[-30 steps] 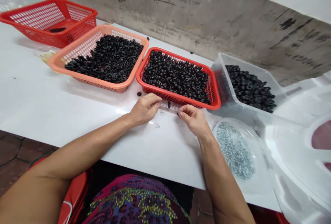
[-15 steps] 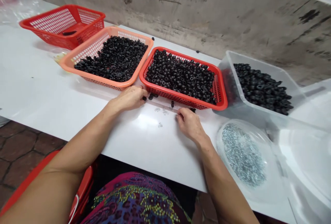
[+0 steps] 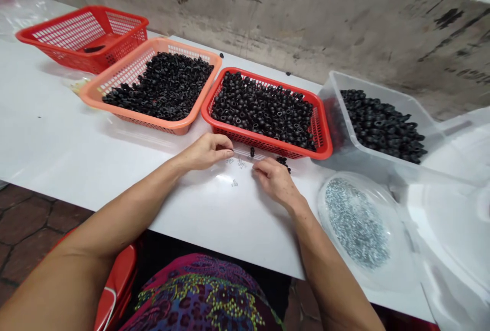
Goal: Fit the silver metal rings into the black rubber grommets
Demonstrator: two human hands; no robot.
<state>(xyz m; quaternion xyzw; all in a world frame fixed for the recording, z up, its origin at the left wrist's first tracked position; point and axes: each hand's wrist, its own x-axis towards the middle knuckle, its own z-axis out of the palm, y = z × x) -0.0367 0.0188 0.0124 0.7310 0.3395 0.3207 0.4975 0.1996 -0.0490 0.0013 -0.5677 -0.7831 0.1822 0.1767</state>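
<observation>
The white counter [image 3: 76, 132] carried three plastic mesh baskets and a clear plastic tub [image 3: 377, 86]. The salmon basket [image 3: 153, 128] and the nearer red basket [image 3: 268, 148] were heaped with black grommets, and a round clear dish [image 3: 322, 213] held silver eyelets [image 3: 356, 221].

The left hand [image 3: 206, 151] formed a narrow grip in front of the red basket; anything held was hidden. The right hand [image 3: 273, 180] also formed a narrow grip, with its fingertips [image 3: 257, 166] near the counter, just beside a small cluster of grommets [image 3: 283, 162]. Whether it held anything could not be told. A single grommet [image 3: 252, 152] and loose silver pieces [image 3: 234, 183] lay between the hands.

Judged step: sorting or assembling loose parts at the counter edge. The next move called for closing on one part.
</observation>
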